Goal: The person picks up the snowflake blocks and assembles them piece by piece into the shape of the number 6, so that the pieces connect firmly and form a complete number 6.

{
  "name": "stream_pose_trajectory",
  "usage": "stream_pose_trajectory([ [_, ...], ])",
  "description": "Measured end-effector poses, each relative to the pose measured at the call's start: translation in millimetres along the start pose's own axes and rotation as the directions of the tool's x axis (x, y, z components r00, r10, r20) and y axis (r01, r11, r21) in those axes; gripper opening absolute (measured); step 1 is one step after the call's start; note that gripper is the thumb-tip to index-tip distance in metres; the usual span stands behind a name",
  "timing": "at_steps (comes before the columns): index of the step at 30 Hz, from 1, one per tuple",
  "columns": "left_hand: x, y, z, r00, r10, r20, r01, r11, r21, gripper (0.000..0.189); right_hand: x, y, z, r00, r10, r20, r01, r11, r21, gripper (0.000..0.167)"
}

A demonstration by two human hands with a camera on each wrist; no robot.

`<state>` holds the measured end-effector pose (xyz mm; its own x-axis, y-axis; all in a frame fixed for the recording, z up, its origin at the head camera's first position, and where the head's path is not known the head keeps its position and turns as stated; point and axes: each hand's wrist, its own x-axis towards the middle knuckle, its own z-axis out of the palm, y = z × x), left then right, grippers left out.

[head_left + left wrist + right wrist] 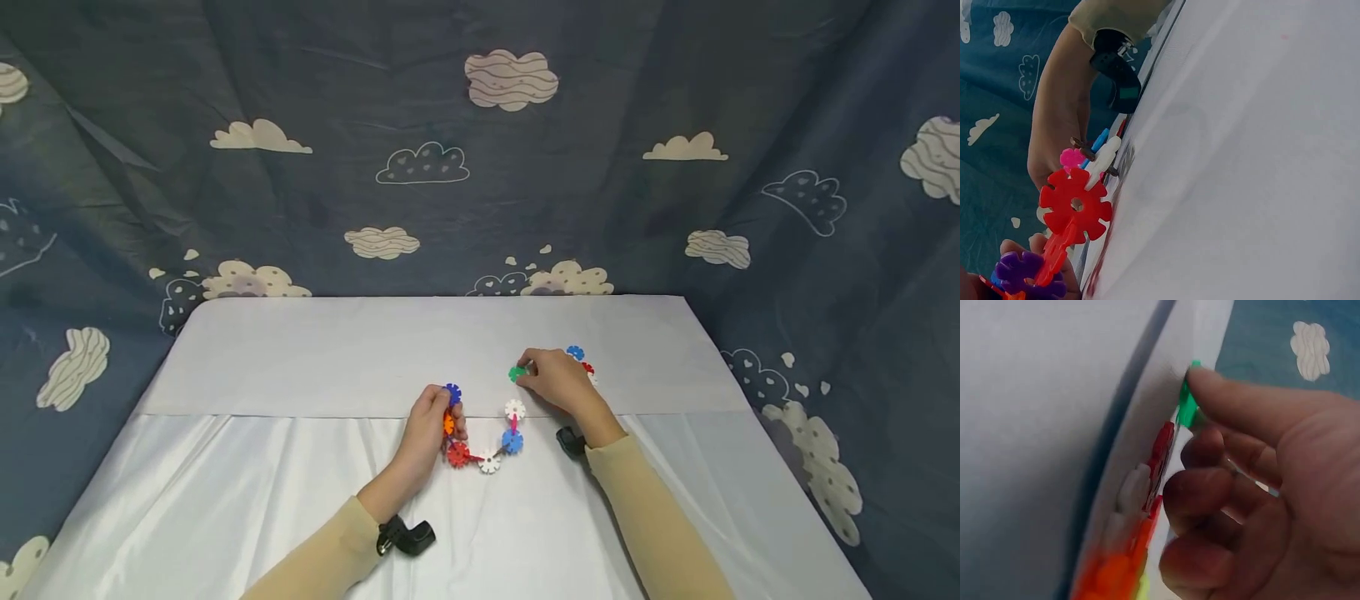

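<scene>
My left hand point(426, 427) grips one end of a curved chain of interlocking snowflake discs, around a dark blue disc point(453, 393) and an orange disc point(448, 424). From there the chain runs through a red disc point(458, 454), a white disc point(490, 463) and a lighter blue disc point(512, 442) to a white end disc point(515, 408). A purple disc point(1022, 275) shows by the left fingers in the left wrist view. Above the chain's free end, my right hand point(557, 380) pinches a green snowflake disc point(1189, 400) between thumb and finger.
Beyond the right hand lie a loose blue disc point(575, 352) and a red disc point(588, 367), partly hidden by it. Blurred orange pieces point(1113, 575) show low in the right wrist view. A white cloth point(300, 500) covers the table; a cloud-patterned curtain point(585, 192) hangs behind.
</scene>
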<state>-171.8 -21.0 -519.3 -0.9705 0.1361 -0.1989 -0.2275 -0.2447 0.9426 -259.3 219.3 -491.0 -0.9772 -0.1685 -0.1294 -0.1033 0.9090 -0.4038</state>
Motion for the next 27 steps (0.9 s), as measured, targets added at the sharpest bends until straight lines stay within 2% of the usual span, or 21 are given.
stream_pose_trajectory([
  [2, 0.2, -1.1, 0.2, 1.000, -0.001, -0.001, 0.001, 1.000, 0.010, 0.023, -0.2, 1, 0, 1.000, -0.015, -0.026, 0.016, 0.998, 0.066, 0.022],
  [6, -0.3, -2.5, -0.9, 1.000, -0.003, -0.011, 0.003, 1.000, 0.029, 0.023, -3.9, -7, 0, 0.987, -0.149, -0.055, 0.158, 0.965, 0.212, 0.012],
  [10, -1.1, -2.7, -1.2, 1.000, -0.013, -0.005, 0.014, 1.000, 0.023, 0.023, -12.6, -31, 0, 0.941, -0.336, -0.048, 0.336, 0.902, 0.270, 0.012],
  [13, -0.9, -2.2, -0.3, 1.000, -0.005, 0.005, 0.005, 1.000, 0.022, 0.023, -18.9, -49, 0, 0.902, -0.426, -0.068, 0.430, 0.874, 0.227, 0.011],
  [20, 2.0, -2.1, 0.7, 1.000, -0.011, 0.004, 0.011, 1.000, 0.019, 0.022, -26.5, -65, 5, 0.869, -0.489, -0.076, 0.495, 0.864, 0.095, 0.015],
  [27, 1.0, -1.0, 1.3, 1.000, 0.003, 0.008, -0.003, 1.000, 0.024, 0.024, -30.5, -68, 10, 0.805, -0.579, -0.130, 0.581, 0.814, -0.028, 0.012],
])
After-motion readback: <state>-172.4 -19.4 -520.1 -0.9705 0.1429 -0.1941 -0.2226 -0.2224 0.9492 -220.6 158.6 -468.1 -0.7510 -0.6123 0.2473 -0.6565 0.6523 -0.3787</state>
